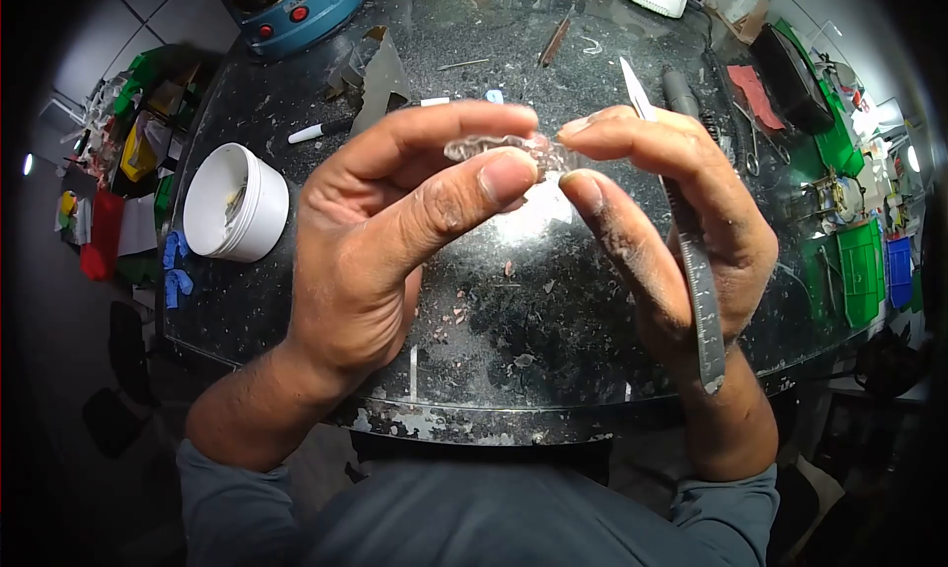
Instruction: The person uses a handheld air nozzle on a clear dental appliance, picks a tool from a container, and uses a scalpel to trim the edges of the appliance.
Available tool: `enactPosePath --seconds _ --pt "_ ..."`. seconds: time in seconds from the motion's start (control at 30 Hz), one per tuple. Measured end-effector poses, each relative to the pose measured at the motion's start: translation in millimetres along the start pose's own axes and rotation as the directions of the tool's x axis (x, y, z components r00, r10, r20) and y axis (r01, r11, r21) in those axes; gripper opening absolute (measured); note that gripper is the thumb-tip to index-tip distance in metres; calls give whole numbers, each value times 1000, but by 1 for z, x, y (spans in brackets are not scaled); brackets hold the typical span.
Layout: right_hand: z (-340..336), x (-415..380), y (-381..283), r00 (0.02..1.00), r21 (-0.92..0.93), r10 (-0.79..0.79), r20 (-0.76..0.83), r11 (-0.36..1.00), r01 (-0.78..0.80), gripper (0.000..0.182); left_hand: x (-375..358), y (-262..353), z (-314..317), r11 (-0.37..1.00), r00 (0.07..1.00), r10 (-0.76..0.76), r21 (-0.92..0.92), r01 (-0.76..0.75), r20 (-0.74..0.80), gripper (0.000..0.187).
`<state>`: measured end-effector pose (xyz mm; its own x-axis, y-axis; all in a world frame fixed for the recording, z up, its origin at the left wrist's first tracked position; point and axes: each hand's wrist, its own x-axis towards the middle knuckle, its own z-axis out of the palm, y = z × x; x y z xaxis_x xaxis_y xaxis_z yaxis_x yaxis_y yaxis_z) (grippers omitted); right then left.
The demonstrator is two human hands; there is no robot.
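Note:
My left hand pinches a clear, tooth-shaped dental aligner between its thumb and fingers, above the middle of the bench. From the other side, the thumb and index finger of my right hand touch the aligner's right end. A scalpel is also tucked in my right hand. Its flat metal handle, with ruler marks, hangs down across the palm towards the wrist, while the pointed blade sticks up beyond the knuckles. Fingers cover part of the aligner.
A white tub stands at the left on the dark, speckled bench. Behind my hands lie a marker, torn grey sheet and a handpiece. A blue machine stands at the back left; scissors lie at the right.

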<state>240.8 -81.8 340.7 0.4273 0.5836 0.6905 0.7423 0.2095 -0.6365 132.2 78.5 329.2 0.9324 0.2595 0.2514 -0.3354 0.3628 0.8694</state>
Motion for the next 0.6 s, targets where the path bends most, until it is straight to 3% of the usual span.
enactPosePath --seconds 0.07,0.1,0.2,0.33,0.4,0.47,0.53,0.6 --pt "-1 1 -3 1000 -44 3 -11 999 -3 20 0 3 4 939 985 169 311 -148 -41 33" --pt "-2 1 -4 1000 -86 6 -21 996 -7 19 1 3 -1 899 970 243 374 -229 11 33" --pt "-1 1 -5 999 -79 9 -45 997 -12 17 0 3 -1 829 933 357 443 -340 48 30" --pt "-2 1 -4 998 -61 41 -46 997 -44 18 0 1 -4 784 905 417 472 -403 81 28" --pt "-2 1 0 999 -84 -14 -49 996 10 19 1 2 -6 763 897 429 489 -424 108 23" --pt "-5 2 -13 990 -124 117 -76 984 -125 31 3 2 -6 751 891 445 504 -427 92 21" --pt "-12 3 -7 994 -151 72 -77 985 -83 54 3 3 -6 738 883 463 519 -431 75 20" --pt "-15 4 -9 997 -144 2 -73 990 -12 49 2 4 -7 730 880 467 524 -439 88 19"
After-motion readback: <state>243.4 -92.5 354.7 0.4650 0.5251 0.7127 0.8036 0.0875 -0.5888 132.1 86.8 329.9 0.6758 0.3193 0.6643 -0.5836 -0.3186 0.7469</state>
